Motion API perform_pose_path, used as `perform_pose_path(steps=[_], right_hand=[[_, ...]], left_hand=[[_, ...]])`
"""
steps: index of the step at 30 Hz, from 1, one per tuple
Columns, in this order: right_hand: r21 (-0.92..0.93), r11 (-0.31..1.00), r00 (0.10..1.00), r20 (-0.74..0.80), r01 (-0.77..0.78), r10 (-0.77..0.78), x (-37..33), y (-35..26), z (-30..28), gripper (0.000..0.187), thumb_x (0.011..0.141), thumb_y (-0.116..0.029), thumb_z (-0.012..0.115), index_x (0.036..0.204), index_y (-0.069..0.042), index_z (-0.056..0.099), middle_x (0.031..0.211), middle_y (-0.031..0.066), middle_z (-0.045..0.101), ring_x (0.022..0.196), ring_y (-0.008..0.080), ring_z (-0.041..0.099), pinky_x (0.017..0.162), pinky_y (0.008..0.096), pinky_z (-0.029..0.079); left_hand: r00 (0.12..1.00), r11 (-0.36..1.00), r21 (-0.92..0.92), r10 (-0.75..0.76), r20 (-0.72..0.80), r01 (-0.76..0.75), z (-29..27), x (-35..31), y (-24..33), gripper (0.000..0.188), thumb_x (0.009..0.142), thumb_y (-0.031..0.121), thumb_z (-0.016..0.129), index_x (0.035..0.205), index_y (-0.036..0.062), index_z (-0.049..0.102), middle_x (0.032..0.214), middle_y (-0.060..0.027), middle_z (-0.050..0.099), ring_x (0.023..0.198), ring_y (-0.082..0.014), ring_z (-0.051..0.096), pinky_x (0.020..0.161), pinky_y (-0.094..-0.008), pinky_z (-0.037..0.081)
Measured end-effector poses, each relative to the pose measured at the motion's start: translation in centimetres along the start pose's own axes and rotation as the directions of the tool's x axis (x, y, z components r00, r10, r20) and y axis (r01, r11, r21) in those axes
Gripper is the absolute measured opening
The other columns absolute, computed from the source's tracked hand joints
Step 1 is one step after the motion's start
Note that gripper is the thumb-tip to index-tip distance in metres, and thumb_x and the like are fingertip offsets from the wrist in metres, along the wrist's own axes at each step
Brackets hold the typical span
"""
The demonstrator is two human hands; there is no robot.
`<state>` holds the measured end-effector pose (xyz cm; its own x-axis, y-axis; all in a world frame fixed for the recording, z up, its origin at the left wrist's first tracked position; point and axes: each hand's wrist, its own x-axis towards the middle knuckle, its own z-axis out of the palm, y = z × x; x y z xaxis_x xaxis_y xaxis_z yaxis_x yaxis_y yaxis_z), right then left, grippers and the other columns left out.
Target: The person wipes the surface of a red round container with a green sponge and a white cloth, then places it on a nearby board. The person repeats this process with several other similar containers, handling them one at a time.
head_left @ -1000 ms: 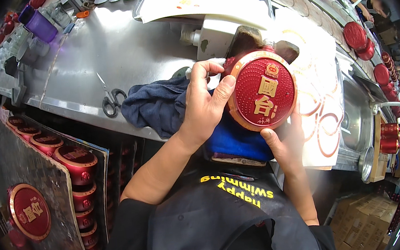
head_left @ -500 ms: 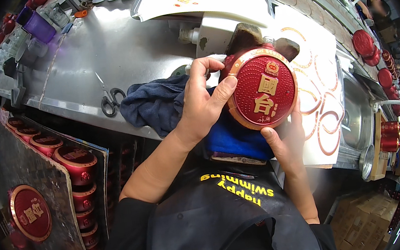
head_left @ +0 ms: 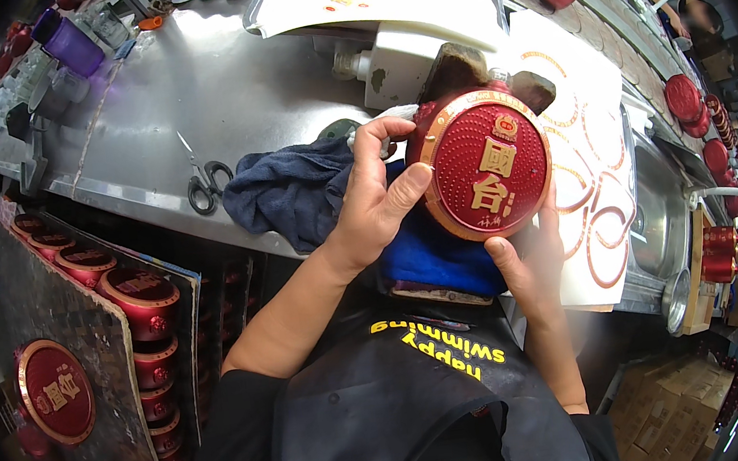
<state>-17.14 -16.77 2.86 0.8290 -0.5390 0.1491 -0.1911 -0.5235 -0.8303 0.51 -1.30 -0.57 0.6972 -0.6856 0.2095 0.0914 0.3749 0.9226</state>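
Between my hands is a red round bottle [head_left: 493,182] with a flat dotted face, raised gold characters and a gold band round its rim. Its short neck points away from me. My left hand [head_left: 375,189] grips the left side, thumb on the gold band and index finger curled at the upper edge. From below and the right, my right hand [head_left: 531,253] supports it, thumb at the lower rim; its other fingers are mostly hidden behind the bottle. Dark worn blocks [head_left: 453,71] stand just behind the neck, and a blue cloth pad [head_left: 437,268] lies beneath.
A dark blue towel [head_left: 288,194] and scissors [head_left: 207,183] lie left on the metal bench. White sheets with gold ring decals [head_left: 601,231] spread at right, near a sink [head_left: 661,197]. Red bottles line a conveyor [head_left: 612,43]; racked bottles [head_left: 140,297] stand lower left.
My left thumb has slid slightly down along the gold band. The bottle has turned and shifted very little. On the conveyor at top right, the red bottles have moved along to the right and nearer.
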Motion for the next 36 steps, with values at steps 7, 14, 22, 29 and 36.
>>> perform_pose_path(steps=[7,14,22,29,36], right_hand=[[-0.003,1.0,1.0,0.008,-0.012,0.012,0.0,-0.1,0.0,0.112,0.082,-0.053,0.079,0.153,0.012,0.022,0.151,0.0314,0.037,0.144,0.0413,0.035,0.118,0.0473,0.028],[-0.025,1.0,1.0,-0.002,0.001,-0.001,-0.1,0.2,0.0,0.113,0.081,-0.054,0.079,0.153,0.012,0.021,0.151,0.0311,0.038,0.144,0.0411,0.035,0.118,0.047,0.028],[-0.018,1.0,1.0,0.003,0.006,-0.006,0.0,0.2,0.0,0.114,0.081,-0.055,0.079,0.153,0.011,0.02,0.15,0.0312,0.039,0.143,0.0413,0.036,0.117,0.0471,0.029],[-0.062,0.998,1.0,0.005,0.006,-0.006,-0.1,0.0,-0.1,0.114,0.082,-0.054,0.079,0.153,0.012,0.02,0.15,0.0316,0.039,0.142,0.041,0.037,0.116,0.0471,0.03],[-0.072,0.997,1.0,0.001,0.01,-0.01,-0.1,0.2,-0.1,0.114,0.081,-0.052,0.08,0.153,0.013,0.02,0.148,0.0312,0.041,0.141,0.0397,0.039,0.116,0.0453,0.031]], left_hand=[[0.998,0.995,0.081,0.063,0.027,-0.065,-0.2,-0.3,-0.2,0.063,0.097,0.028,0.069,0.14,0.0026,0.03,0.138,-0.0125,0.04,0.13,-0.0193,0.039,0.114,-0.0345,0.028],[0.999,0.999,-0.015,0.04,-0.019,-0.041,0.0,0.1,0.1,0.059,0.098,0.024,0.068,0.139,0.0023,0.033,0.135,-0.0114,0.045,0.127,-0.0178,0.043,0.112,-0.0339,0.032],[0.996,0.986,0.145,0.088,-0.03,-0.083,0.4,1.6,0.1,0.049,0.1,0.019,0.063,0.137,0.0017,0.035,0.134,-0.0117,0.05,0.125,-0.0171,0.048,0.109,-0.032,0.038],[0.998,0.997,0.023,0.07,0.008,-0.07,-0.5,0.2,0.4,0.053,0.101,0.022,0.061,0.141,0.0005,0.035,0.138,-0.0123,0.048,0.13,-0.0195,0.044,0.113,-0.0355,0.032],[0.995,0.982,0.16,0.097,0.023,-0.099,-0.6,-0.5,0.2,0.06,0.097,0.022,0.067,0.142,-0.0009,0.034,0.138,-0.0131,0.045,0.13,-0.0213,0.042,0.114,-0.0368,0.03]])
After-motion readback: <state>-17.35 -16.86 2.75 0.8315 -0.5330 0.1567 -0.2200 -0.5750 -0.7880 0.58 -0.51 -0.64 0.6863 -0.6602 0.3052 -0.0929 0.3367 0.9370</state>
